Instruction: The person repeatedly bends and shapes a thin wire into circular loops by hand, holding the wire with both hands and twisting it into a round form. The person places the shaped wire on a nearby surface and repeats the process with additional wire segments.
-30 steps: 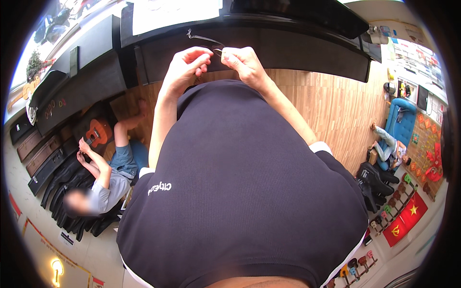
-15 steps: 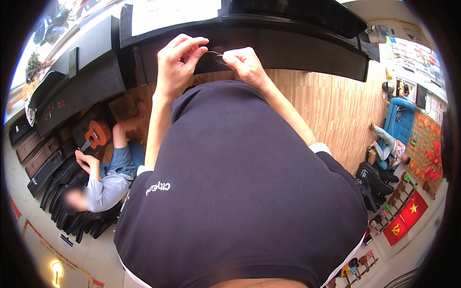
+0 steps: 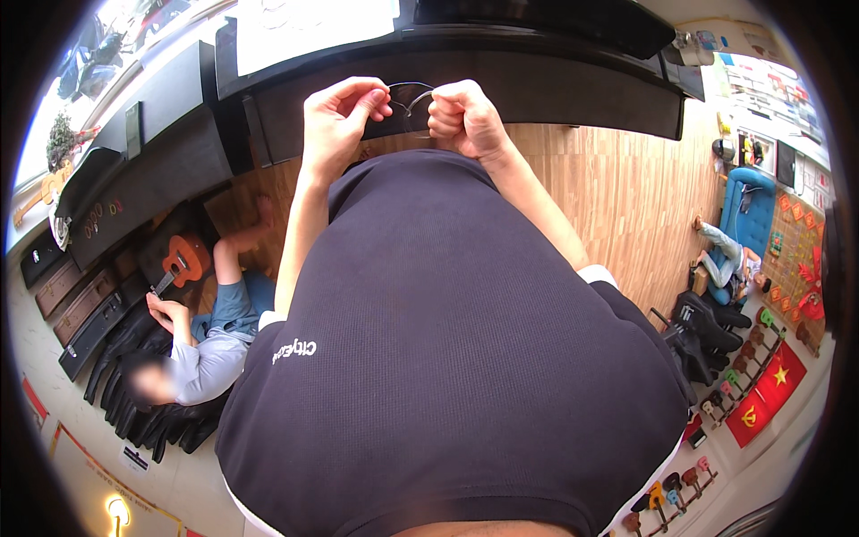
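Observation:
Between my two hands runs a thin, shiny string or wire, bent into a loop in front of the black furniture. Thumb and fingertips of my left hand pinch one side of it. My right hand is closed in a fist around the other side, a little to the right. One strand curves over the top of the gap, and another dips below it. Where the ends lie inside my fingers is hidden. Both hands are raised beyond my dark shirt.
A long black piano-like piece stretches ahead, with a white sheet on top. At left a seated person holds a small orange ukulele near black cases. Wooden floor lies right; another person sits on a blue sofa.
My hands have moved slightly apart, and the string's loop shows wider. My right hand has turned into a fuller fist. My left fingers have closed nearer together.

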### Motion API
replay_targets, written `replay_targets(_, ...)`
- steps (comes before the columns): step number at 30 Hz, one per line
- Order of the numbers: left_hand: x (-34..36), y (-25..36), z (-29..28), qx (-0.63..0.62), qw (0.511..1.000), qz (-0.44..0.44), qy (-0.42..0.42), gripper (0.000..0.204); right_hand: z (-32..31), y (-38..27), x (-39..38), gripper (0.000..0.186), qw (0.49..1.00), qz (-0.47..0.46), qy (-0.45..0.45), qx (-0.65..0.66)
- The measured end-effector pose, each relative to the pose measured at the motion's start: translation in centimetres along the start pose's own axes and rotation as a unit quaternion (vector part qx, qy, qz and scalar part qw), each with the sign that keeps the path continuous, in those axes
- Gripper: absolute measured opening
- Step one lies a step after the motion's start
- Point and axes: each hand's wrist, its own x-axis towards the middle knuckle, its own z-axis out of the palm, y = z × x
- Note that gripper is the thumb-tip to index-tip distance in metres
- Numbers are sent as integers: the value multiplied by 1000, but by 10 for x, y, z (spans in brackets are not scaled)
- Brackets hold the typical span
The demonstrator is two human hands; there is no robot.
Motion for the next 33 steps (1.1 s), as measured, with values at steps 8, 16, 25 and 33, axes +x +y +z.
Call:
replay_targets(8, 4, -20, 5, -258, 936, -210, -115, 16, -4, 2, 2, 43, 994, 18, -36, 105)
replay_targets(16, 21, -26, 27, -261, 902, -258, -227, 15, -23, 12, 10, 34, 978, -48, 119, 165)
replay_targets(25, 51, -29, 70, -130, 925, -187, -303, 13, -48, 0, -14, 43, 968, -174, 124, 129)
replay_targets(33, 76, -22, 147, -86, 907, -174, -373, 7, -90, -31, -56, 42, 940, -258, 208, 85)
